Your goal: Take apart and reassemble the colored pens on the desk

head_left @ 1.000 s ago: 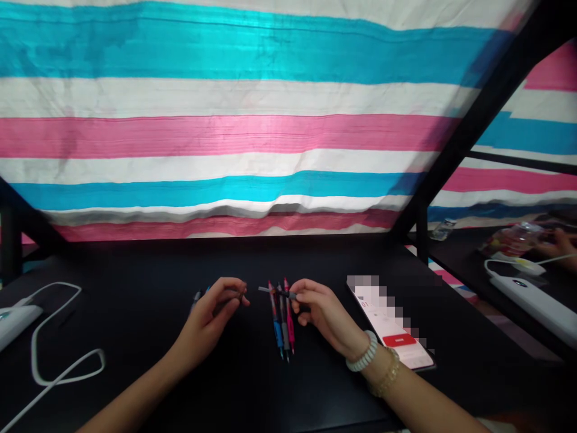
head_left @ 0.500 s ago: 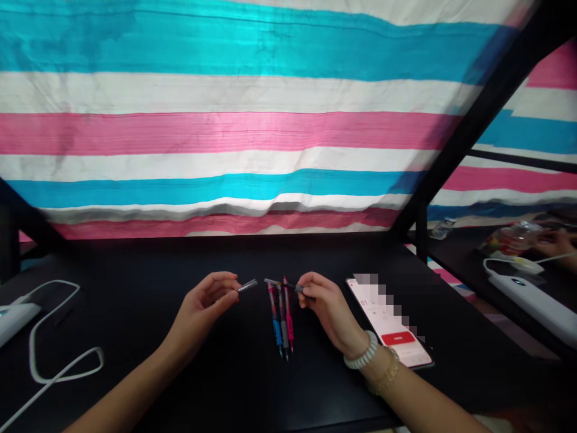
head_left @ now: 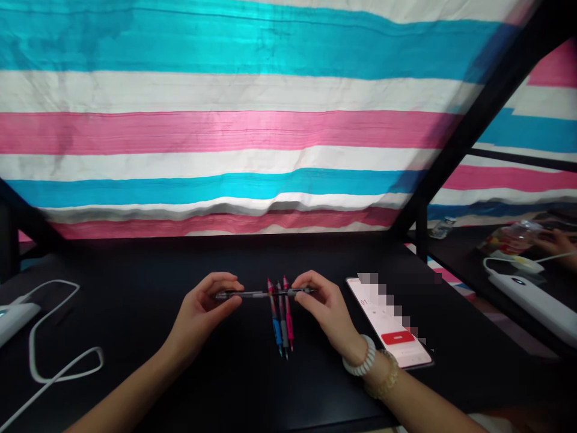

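A slim pen (head_left: 255, 294) spans both hands above the table, lying level from left to right. My left hand (head_left: 210, 300) is closed on its clear barrel, the thumb beneath and the fingers above. At the other end, my right hand (head_left: 322, 299) pinches the grey grip section (head_left: 297, 291). A dark refill shows between barrel and grip, partly inside the barrel. Below and behind the held pen lie three pens side by side: a blue one (head_left: 276, 331), a grey one (head_left: 283, 329) and a pink one (head_left: 290, 325), tips towards me.
A phone (head_left: 397, 355) with a lit screen lies right of my right hand. At the left, a white cable (head_left: 31, 346) loops from a white device (head_left: 18, 319). On the neighbouring table are a power strip (head_left: 532, 300), a plastic bag (head_left: 514, 237) and another person's hand (head_left: 559, 243). Black frame bars (head_left: 451, 150) slant above.
The clear barrel and the refill on the grip were apart; now the refill reaches into the barrel, all in one line. The right hand has shifted slightly left.
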`<state>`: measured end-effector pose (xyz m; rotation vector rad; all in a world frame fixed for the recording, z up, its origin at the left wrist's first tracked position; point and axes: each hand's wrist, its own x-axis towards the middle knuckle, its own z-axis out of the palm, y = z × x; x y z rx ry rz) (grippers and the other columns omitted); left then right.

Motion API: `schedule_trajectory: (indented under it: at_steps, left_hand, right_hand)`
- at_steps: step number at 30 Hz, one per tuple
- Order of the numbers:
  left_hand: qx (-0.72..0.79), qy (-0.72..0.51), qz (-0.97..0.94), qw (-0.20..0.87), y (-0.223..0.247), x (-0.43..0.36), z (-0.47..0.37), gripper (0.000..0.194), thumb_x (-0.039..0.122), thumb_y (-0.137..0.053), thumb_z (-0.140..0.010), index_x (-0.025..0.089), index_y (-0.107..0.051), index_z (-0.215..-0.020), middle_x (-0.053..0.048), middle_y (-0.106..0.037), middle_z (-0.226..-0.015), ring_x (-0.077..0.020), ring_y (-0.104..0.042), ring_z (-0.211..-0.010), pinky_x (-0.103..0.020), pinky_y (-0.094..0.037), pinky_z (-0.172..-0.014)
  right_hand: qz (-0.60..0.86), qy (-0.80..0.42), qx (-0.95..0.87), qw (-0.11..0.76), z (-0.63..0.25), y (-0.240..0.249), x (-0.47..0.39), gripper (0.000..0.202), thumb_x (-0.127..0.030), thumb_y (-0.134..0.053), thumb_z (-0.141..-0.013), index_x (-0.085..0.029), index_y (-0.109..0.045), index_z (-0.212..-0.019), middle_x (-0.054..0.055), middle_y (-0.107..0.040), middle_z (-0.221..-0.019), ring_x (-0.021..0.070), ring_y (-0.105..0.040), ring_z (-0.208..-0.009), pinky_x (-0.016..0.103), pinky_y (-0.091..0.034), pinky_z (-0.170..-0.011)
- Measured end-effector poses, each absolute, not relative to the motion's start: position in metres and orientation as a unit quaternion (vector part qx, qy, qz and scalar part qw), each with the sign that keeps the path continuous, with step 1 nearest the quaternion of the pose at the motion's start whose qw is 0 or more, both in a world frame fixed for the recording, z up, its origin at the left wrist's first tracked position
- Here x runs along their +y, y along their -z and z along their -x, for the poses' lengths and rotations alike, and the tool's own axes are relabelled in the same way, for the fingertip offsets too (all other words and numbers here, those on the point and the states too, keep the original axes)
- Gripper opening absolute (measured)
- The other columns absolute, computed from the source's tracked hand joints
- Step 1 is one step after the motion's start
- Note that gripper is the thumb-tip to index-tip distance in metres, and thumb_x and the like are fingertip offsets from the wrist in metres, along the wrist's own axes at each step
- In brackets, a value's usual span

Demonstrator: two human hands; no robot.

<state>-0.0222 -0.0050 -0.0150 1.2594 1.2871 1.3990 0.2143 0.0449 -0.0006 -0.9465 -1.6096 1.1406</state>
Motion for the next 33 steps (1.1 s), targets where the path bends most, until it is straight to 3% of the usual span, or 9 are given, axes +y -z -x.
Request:
schedule_trajectory:
  at_steps: [6, 12, 15, 17, 19, 22, 27, 30, 33]
  left_hand:
    - [0.504, -0.538, -0.537, 0.411, 0.014, -0.006, 0.017, 0.029, 0.027, -0.076, -0.075, 0.021, -0.061, -0.1, -0.004, -0.069, -0.095, -0.0201, -0.065, -0.096, -0.03, -0.05, -0.083]
    - [0.511, -0.524, -0.563, 0.383, 0.013, -0.009, 0.016, 0.023, 0.026, -0.074, -0.076, 0.021, -0.063, -0.095, -0.004, -0.068, -0.093, -0.0201, -0.065, -0.094, -0.03, -0.051, -0.081]
    - [0.518, -0.522, -0.576, 0.359, 0.012, -0.009, 0.015, 0.02, 0.027, -0.074, -0.075, 0.02, -0.064, -0.091, -0.004, -0.068, -0.091, -0.0204, -0.065, -0.089, -0.031, -0.052, -0.076]
    - [0.522, -0.519, -0.58, 0.349, 0.011, -0.009, 0.014, 0.019, 0.027, -0.074, -0.075, 0.02, -0.065, -0.09, -0.004, -0.067, -0.09, -0.0204, -0.066, -0.086, -0.031, -0.053, -0.074]
    - [0.524, -0.523, -0.576, 0.346, 0.012, -0.008, 0.014, 0.018, 0.027, -0.074, -0.075, 0.02, -0.065, -0.089, -0.004, -0.067, -0.09, -0.0199, -0.066, -0.085, -0.03, -0.053, -0.074]
    - [0.527, -0.536, -0.559, 0.35, 0.013, -0.007, 0.015, 0.017, 0.026, -0.074, -0.074, 0.021, -0.066, -0.088, -0.002, -0.067, -0.09, -0.0182, -0.065, -0.084, -0.028, -0.052, -0.074]
    - [0.528, -0.537, -0.542, 0.374, 0.013, -0.006, 0.016, 0.017, 0.027, -0.074, -0.075, 0.021, -0.065, -0.088, -0.002, -0.067, -0.09, -0.0164, -0.064, -0.08, -0.026, -0.051, -0.069]
    - [0.525, -0.541, -0.532, 0.385, 0.012, -0.007, 0.015, 0.018, 0.026, -0.075, -0.074, 0.021, -0.066, -0.089, -0.001, -0.067, -0.089, -0.0156, -0.064, -0.078, -0.025, -0.05, -0.067]
    - [0.521, -0.544, -0.534, 0.384, 0.012, -0.008, 0.014, 0.017, 0.025, -0.075, -0.074, 0.021, -0.066, -0.087, -0.001, -0.067, -0.088, -0.0152, -0.063, -0.079, -0.024, -0.05, -0.068]
  right_hand:
    - [0.352, -0.38, -0.726, 0.453, -0.21, 0.004, 0.039, 0.012, -0.019, -0.066, -0.08, -0.022, -0.064, -0.091, 0.004, -0.065, -0.091, 0.0197, -0.063, -0.085, 0.032, -0.05, -0.078]
    - [0.385, -0.352, -0.74, 0.425, -0.211, 0.01, 0.039, 0.009, -0.028, -0.071, -0.081, -0.022, -0.064, -0.084, 0.003, -0.066, -0.082, 0.0179, -0.06, -0.071, 0.029, -0.047, -0.065]
    - [0.395, -0.324, -0.772, 0.379, -0.212, 0.011, 0.039, 0.023, -0.037, -0.061, -0.089, -0.021, -0.064, -0.074, 0.001, -0.061, -0.066, 0.0156, -0.054, -0.058, 0.028, -0.04, -0.057]
    - [0.38, -0.318, -0.791, 0.358, -0.212, 0.011, 0.039, 0.032, -0.038, -0.05, -0.095, -0.02, -0.064, -0.072, 0.001, -0.06, -0.065, 0.0162, -0.054, -0.061, 0.028, -0.04, -0.06]
    - [0.366, -0.323, -0.799, 0.351, -0.211, 0.01, 0.037, 0.026, -0.033, -0.044, -0.098, -0.021, -0.064, -0.089, 0.003, -0.064, -0.076, 0.0179, -0.058, -0.07, 0.029, -0.042, -0.067]
    - [0.362, -0.335, -0.797, 0.348, -0.21, 0.009, 0.035, 0.019, -0.022, -0.043, -0.096, -0.022, -0.049, -0.114, 0.004, -0.062, -0.087, 0.0188, -0.058, -0.076, 0.03, -0.043, -0.072]
    - [0.371, -0.315, -0.805, 0.339, -0.211, 0.01, 0.037, 0.008, -0.017, -0.041, -0.095, -0.022, -0.047, -0.094, 0.003, -0.058, -0.084, 0.0178, -0.055, -0.073, 0.029, -0.041, -0.067]
    - [0.376, -0.292, -0.817, 0.326, -0.212, 0.009, 0.039, 0.024, -0.026, -0.04, -0.099, -0.021, -0.052, -0.078, 0.002, -0.056, -0.074, 0.0177, -0.053, -0.069, 0.029, -0.038, -0.064]
    - [0.368, -0.316, -0.809, 0.332, -0.212, 0.008, 0.039, 0.009, -0.026, -0.048, -0.096, -0.023, -0.055, -0.092, 0.002, -0.061, -0.08, 0.0183, -0.057, -0.073, 0.029, -0.04, -0.068]
